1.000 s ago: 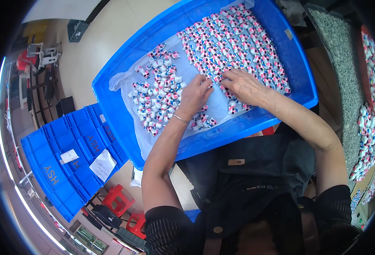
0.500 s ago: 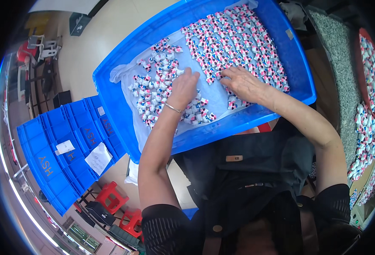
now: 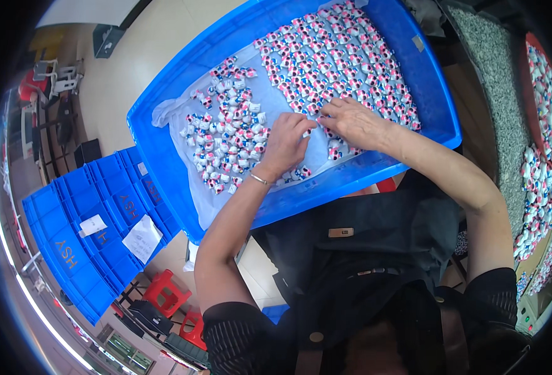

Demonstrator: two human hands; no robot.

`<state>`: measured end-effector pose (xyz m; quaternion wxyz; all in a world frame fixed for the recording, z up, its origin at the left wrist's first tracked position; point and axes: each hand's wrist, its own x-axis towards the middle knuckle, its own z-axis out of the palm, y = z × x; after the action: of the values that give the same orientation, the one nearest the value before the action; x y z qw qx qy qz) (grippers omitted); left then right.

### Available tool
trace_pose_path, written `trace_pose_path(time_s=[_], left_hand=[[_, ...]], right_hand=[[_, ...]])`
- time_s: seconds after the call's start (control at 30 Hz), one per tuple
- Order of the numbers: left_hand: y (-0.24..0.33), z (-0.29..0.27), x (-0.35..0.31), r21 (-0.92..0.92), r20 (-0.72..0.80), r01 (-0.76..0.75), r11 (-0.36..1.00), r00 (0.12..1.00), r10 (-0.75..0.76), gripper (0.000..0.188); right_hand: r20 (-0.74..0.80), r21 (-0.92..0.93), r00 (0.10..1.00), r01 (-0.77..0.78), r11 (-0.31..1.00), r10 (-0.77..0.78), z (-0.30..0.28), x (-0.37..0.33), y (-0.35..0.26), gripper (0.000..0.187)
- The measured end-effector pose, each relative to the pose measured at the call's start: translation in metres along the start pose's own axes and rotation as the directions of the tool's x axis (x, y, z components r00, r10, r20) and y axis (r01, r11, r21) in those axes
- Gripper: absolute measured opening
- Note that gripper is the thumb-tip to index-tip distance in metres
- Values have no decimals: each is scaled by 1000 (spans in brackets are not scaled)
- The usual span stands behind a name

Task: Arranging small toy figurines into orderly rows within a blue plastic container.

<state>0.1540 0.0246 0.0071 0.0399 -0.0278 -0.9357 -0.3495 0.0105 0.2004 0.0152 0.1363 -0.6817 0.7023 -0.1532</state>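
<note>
A blue plastic tub point(image 3: 441, 94) lined with a thin white sheet point(image 3: 318, 150) lies before me. In its right part, small pink, white and blue figurines point(image 3: 332, 59) with dark-eyed faces stand in close rows. To the left, a loose pile of the same figurines point(image 3: 226, 134) lies jumbled. My left hand point(image 3: 286, 144), wearing a bracelet, pinches a small figurine point(image 3: 307, 132) at the near edge of the rows. Close beside it is my right hand point(image 3: 355, 124), its fingers bent down at the rows' edge; whatever they hold is hidden.
Blue crates point(image 3: 79, 231) with paper slips are stacked at the left. Red stools point(image 3: 165, 292) stand below them. At the far right, more figurines point(image 3: 541, 181) are heaped beside a grey speckled surface point(image 3: 491, 87). A black bag point(image 3: 363, 231) lies across my lap.
My left hand has moved right, from the loose pile to the edge of the rows beside my right hand. The right hand has stayed nearly in place. The whole view has shifted slightly.
</note>
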Motion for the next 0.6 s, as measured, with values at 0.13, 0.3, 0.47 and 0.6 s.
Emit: trace_pose_path(time_s=[0.13, 0.3, 0.47, 0.6], left_hand=[[-15, 10, 4, 62, 51, -1, 998, 999, -2, 36], [-10, -7, 1, -7, -142, 18, 1000, 990, -19, 39], [-22, -41, -26, 2, -43, 205, 979, 978, -205, 23], [-14, -34, -31, 199, 40, 149, 969, 986, -160, 19]], right_hand=[[-63, 69, 995, -71, 995, 75, -7, -4, 3, 31], [-68, 97, 990, -115, 989, 122, -11, -14, 3, 22], [121, 154, 990, 56, 986, -75, -18, -8, -4, 23], [195, 40, 974, 106, 994, -111, -7, -6, -9, 9]])
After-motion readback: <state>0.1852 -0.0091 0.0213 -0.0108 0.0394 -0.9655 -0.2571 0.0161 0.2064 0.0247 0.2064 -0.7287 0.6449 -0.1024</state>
